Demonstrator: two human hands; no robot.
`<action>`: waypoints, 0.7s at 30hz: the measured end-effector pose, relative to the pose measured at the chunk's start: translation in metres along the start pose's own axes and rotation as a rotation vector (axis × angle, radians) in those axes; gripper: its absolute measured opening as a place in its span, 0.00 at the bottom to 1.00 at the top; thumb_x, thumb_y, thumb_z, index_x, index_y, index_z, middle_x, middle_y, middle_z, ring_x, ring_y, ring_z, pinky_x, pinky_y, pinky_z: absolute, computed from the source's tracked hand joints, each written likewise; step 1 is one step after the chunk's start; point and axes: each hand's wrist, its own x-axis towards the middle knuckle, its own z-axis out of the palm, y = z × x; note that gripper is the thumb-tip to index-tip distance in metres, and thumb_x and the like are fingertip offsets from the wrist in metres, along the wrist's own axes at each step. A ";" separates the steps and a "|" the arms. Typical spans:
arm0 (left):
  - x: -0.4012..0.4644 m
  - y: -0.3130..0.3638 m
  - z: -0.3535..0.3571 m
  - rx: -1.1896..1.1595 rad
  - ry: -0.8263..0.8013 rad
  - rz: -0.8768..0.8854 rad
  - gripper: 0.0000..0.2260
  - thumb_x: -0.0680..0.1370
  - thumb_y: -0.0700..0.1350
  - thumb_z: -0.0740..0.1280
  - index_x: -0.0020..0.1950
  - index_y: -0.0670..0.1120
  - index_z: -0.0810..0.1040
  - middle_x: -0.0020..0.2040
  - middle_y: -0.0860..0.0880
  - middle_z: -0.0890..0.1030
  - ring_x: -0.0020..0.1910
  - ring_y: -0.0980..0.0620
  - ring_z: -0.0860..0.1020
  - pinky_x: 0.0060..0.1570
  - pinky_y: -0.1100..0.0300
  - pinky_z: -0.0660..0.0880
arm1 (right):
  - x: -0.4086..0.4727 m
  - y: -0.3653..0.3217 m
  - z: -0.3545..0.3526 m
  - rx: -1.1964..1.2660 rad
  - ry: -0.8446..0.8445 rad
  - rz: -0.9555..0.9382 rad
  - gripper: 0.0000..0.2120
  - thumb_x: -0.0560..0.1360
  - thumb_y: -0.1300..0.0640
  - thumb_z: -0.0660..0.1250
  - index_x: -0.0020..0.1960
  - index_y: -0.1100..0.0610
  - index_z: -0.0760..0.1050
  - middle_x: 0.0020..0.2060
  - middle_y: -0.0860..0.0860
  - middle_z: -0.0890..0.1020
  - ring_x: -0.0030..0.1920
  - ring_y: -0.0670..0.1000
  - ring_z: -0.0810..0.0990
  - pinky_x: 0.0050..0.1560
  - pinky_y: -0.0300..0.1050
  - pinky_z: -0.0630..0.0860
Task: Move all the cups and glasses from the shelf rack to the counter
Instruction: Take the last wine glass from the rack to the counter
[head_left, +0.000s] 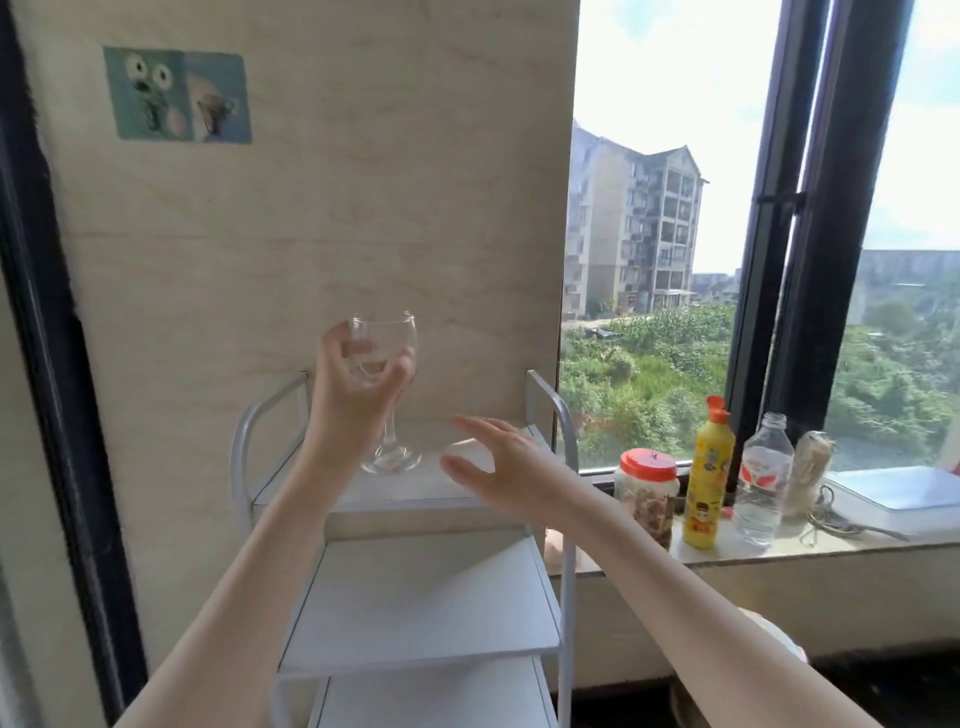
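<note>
A clear stemmed wine glass (390, 452) is upright over the top shelf of the white shelf rack (415, 597). My left hand (353, 384) grips its bowl from the left. Its foot is at the shelf surface; I cannot tell whether it touches. My right hand (498, 462) is over the right part of the top shelf, fingers spread and straight, holding nothing. A faint clear rounded shape (462, 448) shows just by its fingers, too transparent to identify. The stone counter (779, 545) runs along the window to the right of the rack.
On the counter stand a red-lidded jar (647, 493), a yellow squeeze bottle (709, 478), a clear water bottle (766, 478), a ball of twine (810, 467) and a white box (904, 493). The rack's two lower shelves show nothing on them. A wall is behind the rack.
</note>
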 end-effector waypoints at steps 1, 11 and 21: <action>-0.011 0.009 0.000 -0.009 -0.017 0.007 0.17 0.74 0.42 0.68 0.59 0.44 0.67 0.48 0.53 0.72 0.36 0.70 0.76 0.34 0.74 0.71 | -0.015 -0.001 -0.010 0.020 0.024 -0.018 0.28 0.76 0.42 0.58 0.73 0.49 0.58 0.73 0.47 0.63 0.72 0.49 0.61 0.68 0.43 0.58; -0.168 0.118 0.060 -0.202 -0.346 -0.071 0.21 0.74 0.43 0.67 0.64 0.43 0.63 0.54 0.50 0.77 0.44 0.57 0.81 0.39 0.68 0.77 | -0.231 0.022 -0.107 -0.111 0.090 0.096 0.30 0.75 0.39 0.57 0.74 0.43 0.54 0.74 0.43 0.59 0.71 0.46 0.62 0.68 0.45 0.60; -0.382 0.207 0.196 -0.351 -0.749 -0.200 0.29 0.72 0.48 0.68 0.69 0.44 0.60 0.59 0.47 0.76 0.51 0.52 0.80 0.49 0.56 0.77 | -0.516 0.091 -0.185 -0.481 0.154 0.622 0.30 0.76 0.40 0.56 0.75 0.47 0.52 0.76 0.50 0.56 0.75 0.52 0.53 0.73 0.56 0.53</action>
